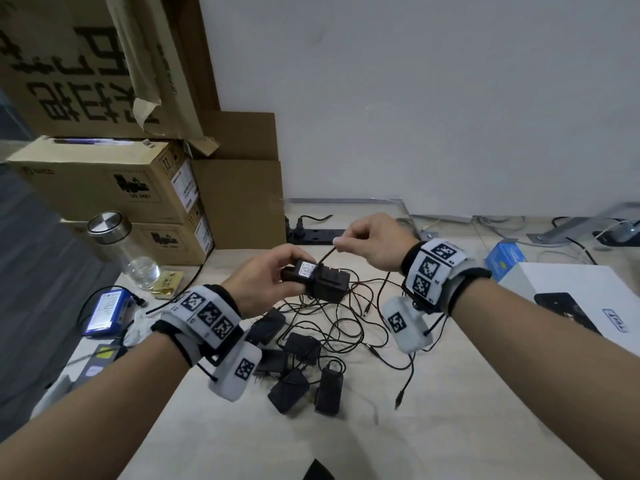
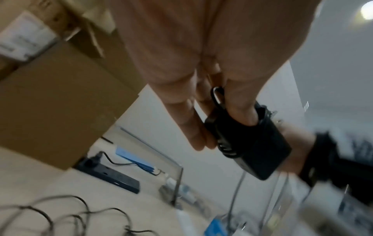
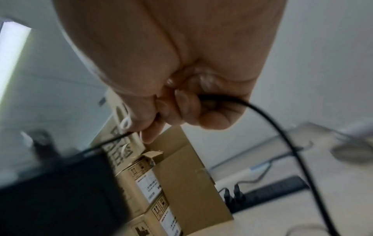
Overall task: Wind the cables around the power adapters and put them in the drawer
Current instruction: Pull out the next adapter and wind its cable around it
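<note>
Cardboard boxes point(image 1: 114, 188) stack against the wall left of the pale desk point(image 1: 450, 427). Above the desk, the left hand point(image 1: 270, 278) curls round a black power adapter point(image 1: 322, 282), clamping it with a few turns already on its body. Right of the adapter, the right hand point(image 1: 372, 242) pinches its cable point(image 1: 327, 254) taut. Winding is under way; next, I judge, comes another loop round the adapter. Just below it lie more adapters point(image 1: 298, 372), cables tangled. No drawer shows.

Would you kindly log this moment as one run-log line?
step: winding | left hand: grips power adapter | right hand: pinches cable | other adapters: on table
</note>
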